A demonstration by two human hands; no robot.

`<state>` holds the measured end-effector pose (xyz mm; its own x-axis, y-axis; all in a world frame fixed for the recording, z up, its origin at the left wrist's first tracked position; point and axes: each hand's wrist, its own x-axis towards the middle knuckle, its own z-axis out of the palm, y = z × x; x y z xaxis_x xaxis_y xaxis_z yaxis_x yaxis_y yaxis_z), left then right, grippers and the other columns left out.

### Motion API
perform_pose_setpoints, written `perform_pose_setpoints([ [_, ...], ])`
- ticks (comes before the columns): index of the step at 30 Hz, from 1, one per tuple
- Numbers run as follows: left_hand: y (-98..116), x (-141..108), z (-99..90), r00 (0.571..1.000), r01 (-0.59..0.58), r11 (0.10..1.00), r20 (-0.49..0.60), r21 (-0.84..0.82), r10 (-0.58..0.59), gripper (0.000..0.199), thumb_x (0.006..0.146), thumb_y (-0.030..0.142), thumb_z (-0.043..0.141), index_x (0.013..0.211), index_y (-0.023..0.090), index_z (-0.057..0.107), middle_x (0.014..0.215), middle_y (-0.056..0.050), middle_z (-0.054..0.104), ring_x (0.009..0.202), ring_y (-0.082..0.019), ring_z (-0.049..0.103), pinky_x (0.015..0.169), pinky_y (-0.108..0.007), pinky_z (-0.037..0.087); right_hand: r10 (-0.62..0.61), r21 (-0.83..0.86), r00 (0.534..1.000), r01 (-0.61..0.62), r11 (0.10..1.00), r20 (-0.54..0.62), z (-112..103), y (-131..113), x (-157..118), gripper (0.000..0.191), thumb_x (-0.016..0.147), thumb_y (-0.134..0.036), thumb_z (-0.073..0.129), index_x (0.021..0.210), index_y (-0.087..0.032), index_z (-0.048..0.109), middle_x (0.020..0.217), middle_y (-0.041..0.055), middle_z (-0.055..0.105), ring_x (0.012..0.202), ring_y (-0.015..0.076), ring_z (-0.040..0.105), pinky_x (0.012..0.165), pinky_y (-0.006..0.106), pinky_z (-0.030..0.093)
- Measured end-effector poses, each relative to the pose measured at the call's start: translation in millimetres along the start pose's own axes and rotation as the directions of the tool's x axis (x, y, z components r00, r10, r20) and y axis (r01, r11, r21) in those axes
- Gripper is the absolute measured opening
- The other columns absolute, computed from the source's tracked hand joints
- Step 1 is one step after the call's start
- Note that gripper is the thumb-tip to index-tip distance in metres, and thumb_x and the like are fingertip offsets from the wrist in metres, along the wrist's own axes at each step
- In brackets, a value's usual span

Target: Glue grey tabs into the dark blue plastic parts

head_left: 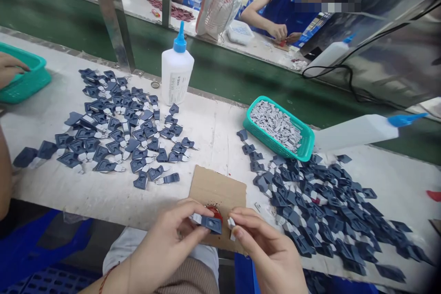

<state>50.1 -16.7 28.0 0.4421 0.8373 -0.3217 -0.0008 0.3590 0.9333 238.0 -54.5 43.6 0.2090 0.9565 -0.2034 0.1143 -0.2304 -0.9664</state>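
Between thumb and fingers, my left hand [172,234] holds a dark blue plastic part [212,225] with a light grey end. Close by on the right, my right hand [263,248] pinches a small white piece [232,227]. The two held pieces are apart. Beneath them lies a brown cardboard sheet [220,186] at the table's front edge, with a red patch [215,212] on it, partly hidden by my left hand and the blue part.
Blue parts are spread in a left pile [120,124] and a right pile [310,193]. A green basket [306,154] holds small grey pieces. One glue bottle [177,73] stands upright; another [358,131] leans at right. People work across the divider and at far left.
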Motion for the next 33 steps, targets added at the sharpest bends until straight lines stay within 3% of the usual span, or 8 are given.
perform_pose_setpoints([
  [4,-0.7,0.8,7.1,0.997,-0.08,0.996,0.027,0.049,0.079,0.02,0.081,0.013,0.06,0.095,0.022,0.072,0.1,-0.005,0.066,0.091,-0.018,0.067,0.072,-0.023,0.058,-0.033,-0.057,0.997,0.037,0.998,0.063,3.6,-7.8,-1.4,0.009,0.078,-0.032,0.076,0.085,-0.028,0.08,0.096,0.0083,0.074,0.093,0.0214,0.072,0.079,0.026,0.059],
  [11,-2.6,0.7,7.6,0.997,-0.07,0.996,-0.011,0.063,0.071,0.019,0.081,0.011,0.06,0.093,0.021,0.07,0.096,-0.004,0.067,0.09,-0.019,0.068,0.074,-0.025,0.059,-0.166,-0.195,0.977,0.19,0.962,0.134,6.3,-11.6,-4.5,0.008,0.083,-0.027,0.071,0.084,-0.025,0.079,0.09,0.0095,0.075,0.09,0.0221,0.073,0.075,0.025,0.061],
  [19,-8.9,-3.8,6.8,0.996,-0.08,0.992,-0.022,0.102,0.083,0.02,0.083,0.013,0.06,0.096,0.024,0.069,0.101,-0.002,0.069,0.089,-0.017,0.069,0.075,-0.022,0.058,-0.154,-0.283,0.972,0.2,0.938,0.178,9.2,-13.6,-5.2,0.01,0.085,-0.027,0.068,0.086,-0.025,0.078,0.092,0.0087,0.074,0.09,0.0216,0.073,0.075,0.024,0.061],
  [23,-10.5,-6.0,7.4,0.999,-0.042,0.996,-0.029,0.081,0.044,0.02,0.085,0.015,0.06,0.101,0.025,0.067,0.106,-0.001,0.071,0.079,-0.013,0.071,0.074,-0.02,0.058,-0.132,-0.265,0.973,0.18,0.947,0.189,8.1,-13.5,-4.5,0.01,0.084,-0.029,0.069,0.084,-0.024,0.078,0.091,0.0086,0.074,0.086,0.0208,0.074,0.071,0.023,0.061],
  [26,-11.0,-6.6,6.9,0.997,-0.073,0.993,-0.018,0.092,0.075,0.017,0.086,0.016,0.058,0.099,0.024,0.066,0.105,-0.001,0.071,0.078,-0.014,0.072,0.074,-0.02,0.058,-0.132,-0.284,0.971,0.187,0.94,0.2,8.4,-12.0,-5.5,0.01,0.085,-0.028,0.068,0.085,-0.024,0.078,0.091,0.0084,0.074,0.085,0.0203,0.074,0.069,0.022,0.061],
  [33,-10.7,-6.5,2.2,0.975,-0.22,0.947,0.044,0.235,0.216,0.019,0.088,0.012,0.054,0.097,0.024,0.067,0.099,-0.001,0.072,0.088,-0.015,0.071,0.078,-0.021,0.058,-0.256,-0.38,0.944,0.319,0.868,0.207,10.4,-11.8,-12.6,0.012,0.087,-0.021,0.065,0.087,-0.024,0.076,0.093,0.0063,0.074,0.086,0.0188,0.073,0.075,0.022,0.06],
])
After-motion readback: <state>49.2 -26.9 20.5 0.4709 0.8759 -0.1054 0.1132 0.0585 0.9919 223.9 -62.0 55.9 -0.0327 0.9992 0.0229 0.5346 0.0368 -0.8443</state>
